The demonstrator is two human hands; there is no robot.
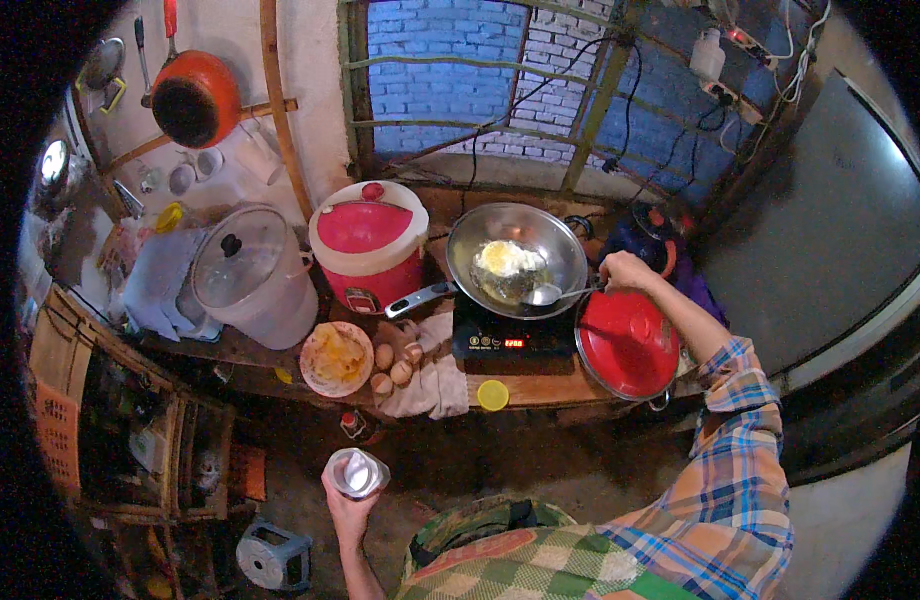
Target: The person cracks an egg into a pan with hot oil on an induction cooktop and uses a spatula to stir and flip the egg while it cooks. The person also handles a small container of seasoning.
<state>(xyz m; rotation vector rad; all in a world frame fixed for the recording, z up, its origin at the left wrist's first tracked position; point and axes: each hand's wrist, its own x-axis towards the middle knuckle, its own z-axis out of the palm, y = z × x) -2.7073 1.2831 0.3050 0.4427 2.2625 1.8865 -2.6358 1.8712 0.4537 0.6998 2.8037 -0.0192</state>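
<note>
My right hand (625,270) grips the handle of a metal spoon (550,294) whose bowl rests inside a steel pan (555,240). An egg (507,260) is frying in the pan, which sits on a black induction cooker (508,340). My left hand (348,500) is low, well in front of the counter, and holds a small clear jar (357,472) with white contents, its open top facing up.
On the wooden counter (550,385) are a pink rice cooker (368,245), a plate with eggshells (337,358), three whole eggs (392,368) on a cloth, a yellow lid (493,395), a red-lidded pot (628,345) and a glass-lidded white pot (255,275). An orange pan (195,98) hangs on the wall.
</note>
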